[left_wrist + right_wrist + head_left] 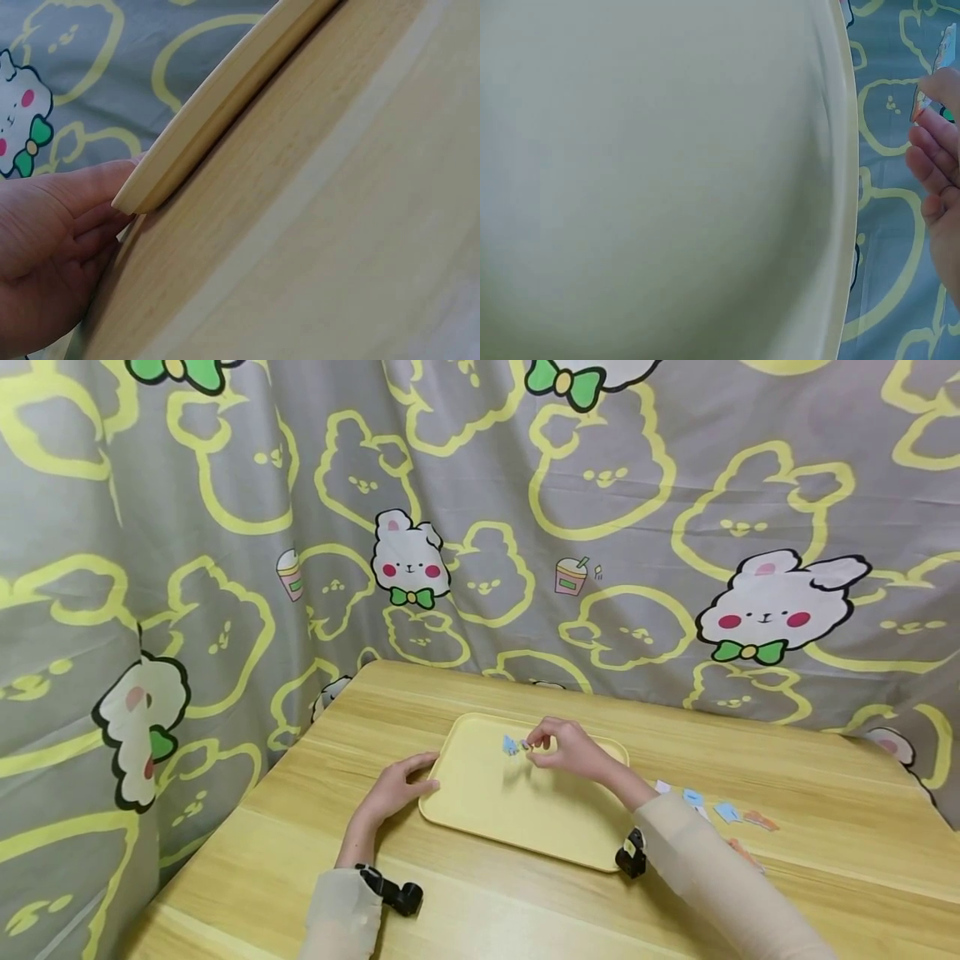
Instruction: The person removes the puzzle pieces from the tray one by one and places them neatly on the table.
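Observation:
A shallow yellow tray [480, 810] lies on the wooden table. At its left rim is my left hand [400, 789], thumb over the edge and the other fingers against its outer side; the left wrist view shows this hand [60, 240] close up at the tray rim [202, 105]. My right hand [572, 752] is over the far part of the tray. Between its thumb and index fingertip it pinches a small, thin cutout piece [511, 745] with light blue and other colours. In the right wrist view the piece [945, 49] sticks up above the fingers.
Several small cutouts lie on the table right of the tray, among them a blue piece [727, 812] and an orange piece [761, 820]. My right forearm passes over the tray's right side, close to them. A patterned curtain [480, 485] hangs behind the table [360, 718].

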The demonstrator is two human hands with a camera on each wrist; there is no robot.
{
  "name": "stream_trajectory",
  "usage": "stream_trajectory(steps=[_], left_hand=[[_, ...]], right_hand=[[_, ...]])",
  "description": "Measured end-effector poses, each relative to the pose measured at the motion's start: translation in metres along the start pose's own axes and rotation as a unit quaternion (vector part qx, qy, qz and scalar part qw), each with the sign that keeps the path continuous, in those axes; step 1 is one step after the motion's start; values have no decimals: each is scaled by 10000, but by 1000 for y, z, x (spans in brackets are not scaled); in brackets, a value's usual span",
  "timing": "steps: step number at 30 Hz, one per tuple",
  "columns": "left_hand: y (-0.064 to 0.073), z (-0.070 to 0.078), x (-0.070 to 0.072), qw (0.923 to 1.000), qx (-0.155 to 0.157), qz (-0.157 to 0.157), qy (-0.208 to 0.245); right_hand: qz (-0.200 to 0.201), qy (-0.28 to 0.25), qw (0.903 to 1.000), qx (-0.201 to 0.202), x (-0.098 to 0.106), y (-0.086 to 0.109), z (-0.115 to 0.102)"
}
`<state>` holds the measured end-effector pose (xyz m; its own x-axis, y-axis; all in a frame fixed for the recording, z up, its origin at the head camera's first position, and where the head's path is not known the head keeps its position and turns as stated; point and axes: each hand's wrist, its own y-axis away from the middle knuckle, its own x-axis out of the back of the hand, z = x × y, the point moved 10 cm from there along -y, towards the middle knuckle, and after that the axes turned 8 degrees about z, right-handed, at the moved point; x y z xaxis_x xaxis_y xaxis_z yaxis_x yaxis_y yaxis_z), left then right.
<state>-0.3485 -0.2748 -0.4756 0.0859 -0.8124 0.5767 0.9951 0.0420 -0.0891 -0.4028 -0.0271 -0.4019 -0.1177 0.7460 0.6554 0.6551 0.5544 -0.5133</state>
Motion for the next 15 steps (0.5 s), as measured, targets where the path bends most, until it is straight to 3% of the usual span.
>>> stream_trajectory(steps=[5,15], left_hand=[[0,-1,-2,10000,8,5,-40],[0,-2,-1,10000,59,-7,-34]], right_hand=[[22,-27,10000,-91,0,2,2],[211,-226,9995,102,5,9,-8]])
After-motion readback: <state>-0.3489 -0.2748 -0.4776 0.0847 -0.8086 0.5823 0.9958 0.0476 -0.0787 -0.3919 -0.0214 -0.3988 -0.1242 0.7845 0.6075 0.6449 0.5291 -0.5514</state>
